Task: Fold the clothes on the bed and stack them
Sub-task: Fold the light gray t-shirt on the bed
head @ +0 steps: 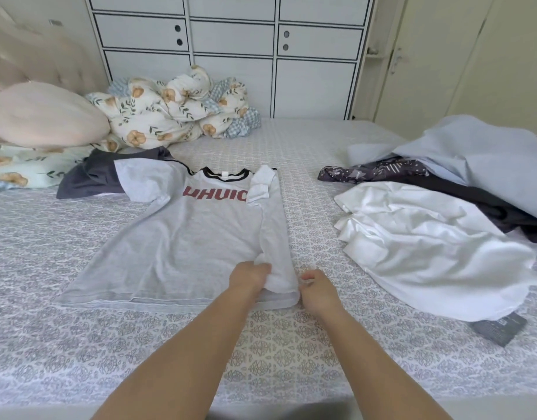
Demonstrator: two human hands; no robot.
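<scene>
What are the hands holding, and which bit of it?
The left hand grips the grey T-shirt at the folded-over right side, near the bottom hem. The right hand pinches the same fold's outer edge by the hem.

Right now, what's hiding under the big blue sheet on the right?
Poking out from under the blue sheet are a dark purple patterned cloth and a dark garment. How much more lies beneath it is covered, so I cannot tell.
</scene>
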